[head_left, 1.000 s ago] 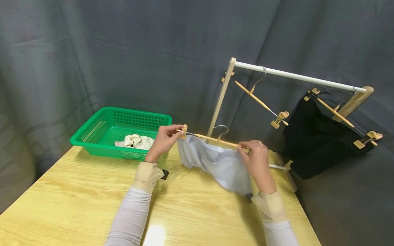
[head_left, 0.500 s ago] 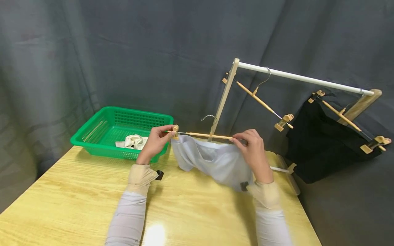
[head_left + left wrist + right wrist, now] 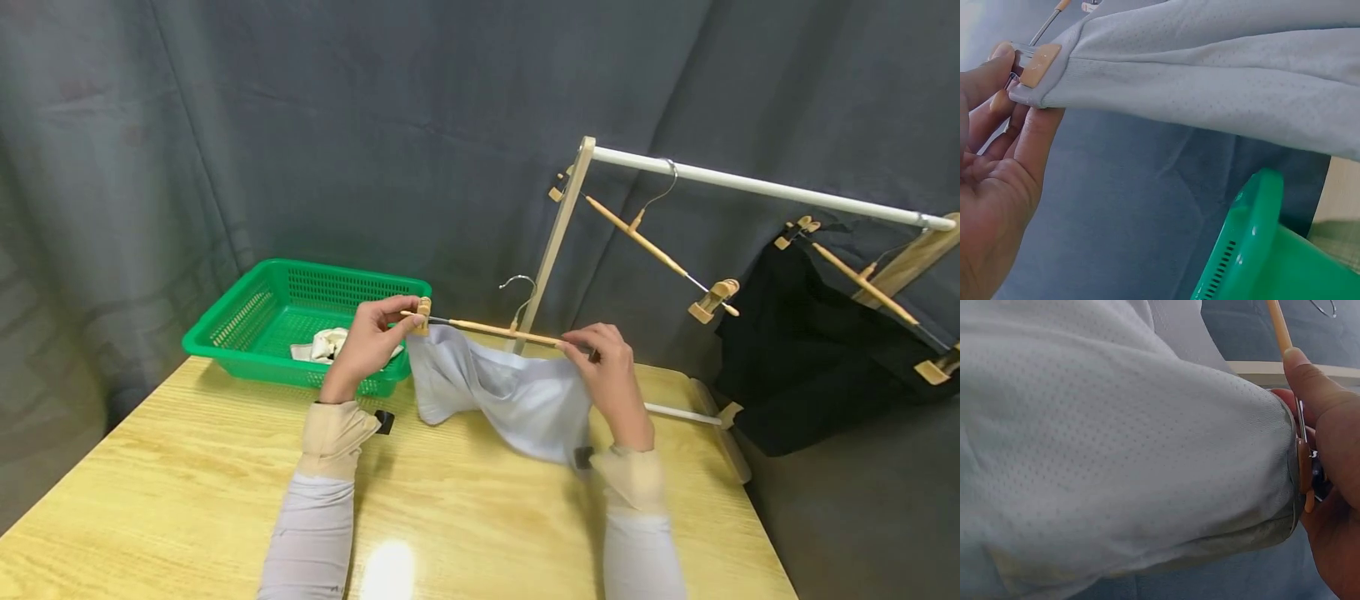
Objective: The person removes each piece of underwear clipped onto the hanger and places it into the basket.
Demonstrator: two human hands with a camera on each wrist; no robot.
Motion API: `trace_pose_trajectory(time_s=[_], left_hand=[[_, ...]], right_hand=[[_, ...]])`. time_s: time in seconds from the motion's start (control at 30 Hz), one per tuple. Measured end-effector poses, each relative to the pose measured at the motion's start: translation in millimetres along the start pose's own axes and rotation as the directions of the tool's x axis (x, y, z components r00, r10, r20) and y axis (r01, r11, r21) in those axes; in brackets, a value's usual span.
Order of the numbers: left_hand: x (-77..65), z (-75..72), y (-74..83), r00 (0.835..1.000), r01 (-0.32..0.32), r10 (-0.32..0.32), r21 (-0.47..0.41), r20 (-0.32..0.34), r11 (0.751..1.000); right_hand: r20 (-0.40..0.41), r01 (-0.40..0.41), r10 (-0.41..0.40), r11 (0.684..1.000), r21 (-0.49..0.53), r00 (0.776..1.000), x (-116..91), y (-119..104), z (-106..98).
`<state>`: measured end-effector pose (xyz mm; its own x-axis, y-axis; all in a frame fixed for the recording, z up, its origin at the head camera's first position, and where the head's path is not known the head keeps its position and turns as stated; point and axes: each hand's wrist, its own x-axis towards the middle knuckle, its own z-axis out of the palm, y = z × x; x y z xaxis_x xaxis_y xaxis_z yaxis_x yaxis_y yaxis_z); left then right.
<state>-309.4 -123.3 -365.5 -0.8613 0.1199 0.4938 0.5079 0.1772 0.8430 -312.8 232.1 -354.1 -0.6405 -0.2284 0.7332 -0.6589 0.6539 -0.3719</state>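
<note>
cloth, pale grey (image 3: pixel 532 417), looks clipped at both ends of a hanger (image 3: pixel 487 328) above the tabletop (image 3: pixel 450 517); the left hand (image 3: pixel 377 337) pinches one clip (image 3: pixel 1041 65), the right hand (image 3: pixel 607 371) grips the hanger. the rack (image 3: pixel 750 184) already bears a black garment (image 3: pixel 810 358); this one seemingly awaits hanging, like the white piece (image 3: pixel 327 343) in the basket (image 3: pixel 255 361).

On your tabletop (image 3: pixel 480 508): left, a basket (image 3: pixel 270 368) containing cloth (image 3: pixel 326 342); right, a rack (image 3: pixel 757 187), its left post (image 3: pixel 557 232) behind your hanger (image 3: pixel 502 332).
</note>
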Motion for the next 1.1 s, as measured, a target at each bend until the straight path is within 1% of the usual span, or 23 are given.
trace_pose_trajectory(time_s=[0.2, 0.33, 0.43, 0.57, 0.7, 0.8, 0.9, 1.03, 1.1], left_hand=[[-7.4, -4.9, 4.0, 0.999, 0.018, -0.018, 0.006, 0.043, 1.0], [-11.1, -9.8, 8.9, 0.996, 0.05, -0.05, 0.008, 0.08, 0.999], [-10.4, -10.8, 11.8, 0.991, 0.073, -0.072, -0.007, 0.111, 0.997], [-8.0, -9.2, 14.4, 0.988, 0.067, -0.065, -0.011, 0.14, 0.998], [-5.8, -7.2, 13.8, 0.99, 0.041, -0.044, 0.021, 0.133, 0.999], [-5.4, -5.3, 10.4, 0.994, 0.014, -0.017, 0.027, 0.108, 1.0], [-6.0, -3.1, 7.3, 0.996, -0.015, 0.014, 0.008, 0.088, 1.0], [-5.3, -0.9, 5.8, 0.996, -0.054, 0.057, -0.035, 0.062, 0.998], [-4.5, -0.2, 6.6, 0.996, -0.074, 0.076, -0.05, 0.053, 0.996]], right_hand=[[0.001, 0.008, -0.008, 1.0, 0.028, 1.0, -7, -2, 2], [0.0, 0.012, -0.012, 0.999, 0.036, 1.0, -8, -6, 1], [-0.022, 0.022, -0.022, 0.999, 0.036, 1.0, -8, -8, -1], [-0.046, 0.048, -0.047, 0.999, 0.019, 0.998, -5, -10, -4], [-0.036, 0.051, -0.051, 0.999, -0.001, 0.998, -3, -11, -4], [-0.025, 0.04, -0.04, 0.999, -0.024, 0.999, -4, -12, -3], [-0.024, 0.055, -0.055, 0.998, -0.029, 0.998, -5, -13, -2], [-0.035, 0.094, -0.095, 0.995, -0.039, 0.995, -4, -14, 0], [-0.043, 0.105, -0.108, 0.992, -0.064, 0.993, -2, -14, 0]])
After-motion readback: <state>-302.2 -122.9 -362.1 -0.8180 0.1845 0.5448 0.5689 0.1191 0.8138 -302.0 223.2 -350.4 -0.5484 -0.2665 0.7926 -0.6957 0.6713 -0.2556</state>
